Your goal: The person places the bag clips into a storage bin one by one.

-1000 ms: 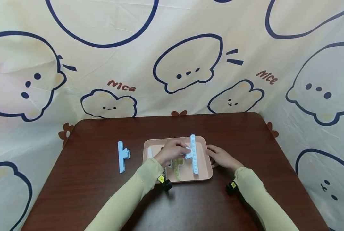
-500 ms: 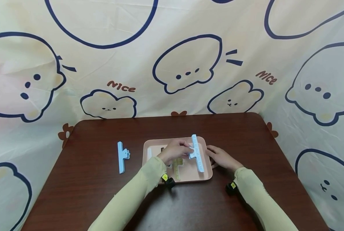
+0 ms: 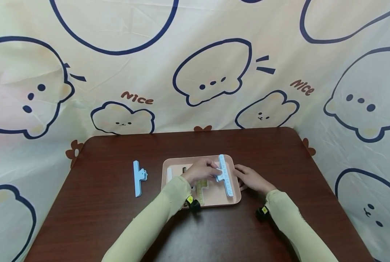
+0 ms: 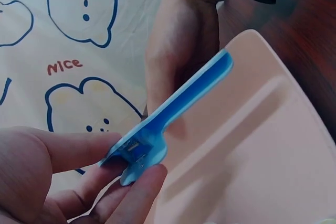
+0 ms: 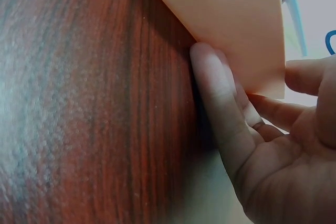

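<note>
My left hand (image 3: 202,170) is above a pale pink tray (image 3: 232,198), pinching a light blue clip with a long ruler-like bar (image 3: 226,180) by its handle. In the left wrist view the clip (image 4: 194,90) is tilted, its trough side showing, and thumb and fingers hold its handle end. The clip stands clear of the tray floor, casting a shadow on it. At the tray's right side is my right hand (image 3: 252,179); in the right wrist view its thumb is at the rim and its fingers lie against the lower edge of the tray wall (image 5: 236,19).
Inside the tray lie a yellow-green clip (image 3: 200,191), a white piece (image 3: 169,173) and a dark piece (image 3: 184,169), partly covered by my left arm. A second light blue clip (image 3: 139,178) lies on the brown table (image 3: 109,218), left of the tray. A patterned cloth (image 3: 211,22) hangs behind.
My left hand has shifted slightly right with the blue clip, which has turned from nearly straight to a slant and then dropped a little. The right hand and tray have stayed put.
</note>
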### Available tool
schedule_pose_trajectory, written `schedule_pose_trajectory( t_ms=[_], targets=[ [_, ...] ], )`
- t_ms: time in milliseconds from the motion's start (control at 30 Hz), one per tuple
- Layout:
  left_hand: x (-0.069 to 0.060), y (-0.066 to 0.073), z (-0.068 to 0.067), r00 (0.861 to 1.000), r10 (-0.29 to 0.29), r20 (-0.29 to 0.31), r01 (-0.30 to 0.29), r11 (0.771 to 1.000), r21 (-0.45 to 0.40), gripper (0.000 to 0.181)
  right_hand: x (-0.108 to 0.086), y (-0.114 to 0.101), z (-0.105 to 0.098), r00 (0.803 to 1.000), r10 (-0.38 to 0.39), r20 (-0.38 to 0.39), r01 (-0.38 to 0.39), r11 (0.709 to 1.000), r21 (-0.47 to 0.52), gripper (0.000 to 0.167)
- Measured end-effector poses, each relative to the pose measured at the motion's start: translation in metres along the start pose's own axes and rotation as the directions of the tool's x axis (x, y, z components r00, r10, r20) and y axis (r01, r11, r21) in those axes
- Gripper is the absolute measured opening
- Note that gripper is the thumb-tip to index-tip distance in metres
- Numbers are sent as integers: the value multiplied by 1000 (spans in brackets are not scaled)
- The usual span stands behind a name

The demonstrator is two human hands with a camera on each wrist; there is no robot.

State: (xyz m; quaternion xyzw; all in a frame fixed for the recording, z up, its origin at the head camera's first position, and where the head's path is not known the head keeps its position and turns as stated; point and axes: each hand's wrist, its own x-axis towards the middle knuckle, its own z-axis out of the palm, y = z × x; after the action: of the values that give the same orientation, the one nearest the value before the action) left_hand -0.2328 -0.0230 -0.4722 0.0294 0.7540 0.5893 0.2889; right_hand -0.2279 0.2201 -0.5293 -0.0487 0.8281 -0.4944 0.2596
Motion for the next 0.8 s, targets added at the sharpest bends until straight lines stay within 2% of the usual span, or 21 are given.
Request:
schedule_pose_trajectory(
  t_ms=[267,500,800],
  targets=[
    [9,-6,3,1000,5,2,-5,1000,22,16,0,1,0,1000,5,-2,-5,1000,8,47],
    [15,-9,4,1000,13,-3,-13,1000,0,18,1,1,0,1000,20,1,-20,1000,10,48],
    [20,-12,8,999,29,-15,-28,1000,7,23,1,1,-1,1000,4,5,-4,1000,22,49]
  ],
)
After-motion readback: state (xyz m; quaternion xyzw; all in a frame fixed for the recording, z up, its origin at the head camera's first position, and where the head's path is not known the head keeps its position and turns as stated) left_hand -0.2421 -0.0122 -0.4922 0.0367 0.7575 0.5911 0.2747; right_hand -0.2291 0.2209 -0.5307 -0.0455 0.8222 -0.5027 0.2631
